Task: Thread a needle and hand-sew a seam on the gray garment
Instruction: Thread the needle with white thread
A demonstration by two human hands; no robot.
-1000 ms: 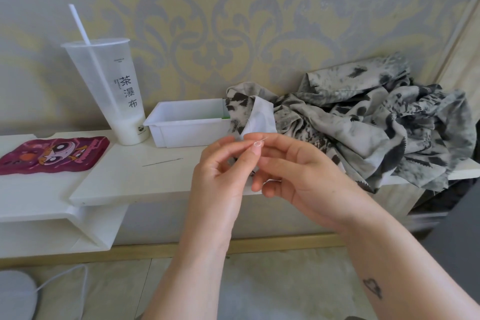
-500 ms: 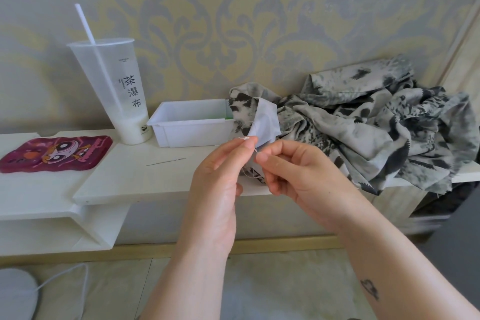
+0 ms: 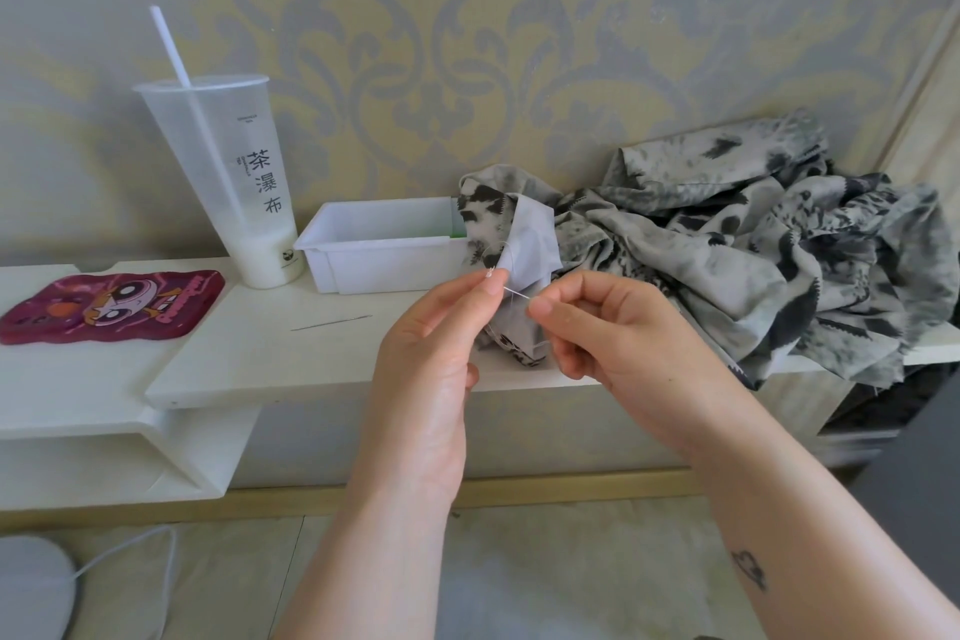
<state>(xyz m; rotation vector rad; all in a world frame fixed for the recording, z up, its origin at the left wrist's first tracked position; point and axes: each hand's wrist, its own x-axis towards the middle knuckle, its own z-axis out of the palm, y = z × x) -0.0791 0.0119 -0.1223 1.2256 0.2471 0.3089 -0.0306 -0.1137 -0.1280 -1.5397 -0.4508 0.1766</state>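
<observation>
Though pinching both needle and thread, not yet stitching, by the look of it. Left hand (image 3: 431, 369) raised, thumb and forefinger closed on the end of the thread (image 3: 500, 250), a thin pale loop arcing up in front of the cloth. Right hand (image 3: 618, 327) curled, thumb and forefinger nipping the needle (image 3: 517, 294), free end aimed left at the left fingertips and almost meeting them. Thread through the eye or not: impossible to tell, too fine. Gray garment (image 3: 727, 244) heaped on the right of the table (image 3: 249, 359), one pale folded corner just behind the hands; contact with either hand unclear. Judged early in the task: threading under way or barely finished, no sewn seam to be seen, so knotting and the whole seam probably left to do. Also on the table: a second needle (image 3: 330, 322) lying loose left of the hands, a white tray (image 3: 384, 255), a tall plastic cup (image 3: 223, 182) with a straw, and a pink cartoon mat (image 3: 109, 304) at far left.
</observation>
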